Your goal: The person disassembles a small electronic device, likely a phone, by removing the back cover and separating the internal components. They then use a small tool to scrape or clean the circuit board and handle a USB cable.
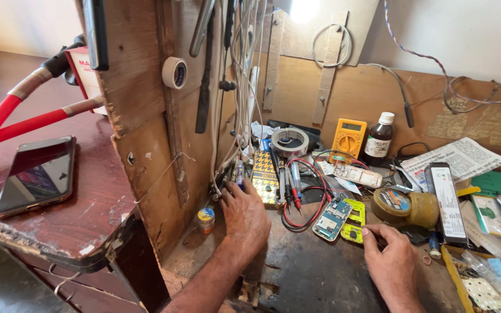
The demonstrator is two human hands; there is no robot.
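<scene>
Fingers (234, 186) of the left hand (244, 215) are reaching into the bundle of cables (227, 162) hanging against the plywood panel (140, 98), seemingly pinching a thin blue-tipped tool (239, 174), though the grip is partly hidden. Right hand (391, 258) is resting knuckles-up on the dark workbench (314, 272), fingers curled, thumb tip just beside the yellow-green phone frame (355, 223) and blue circuit board (331, 219); whether it is holding anything, I cannot tell. Drawing the tool out slowly, without snagging wires, looks wise.
</scene>
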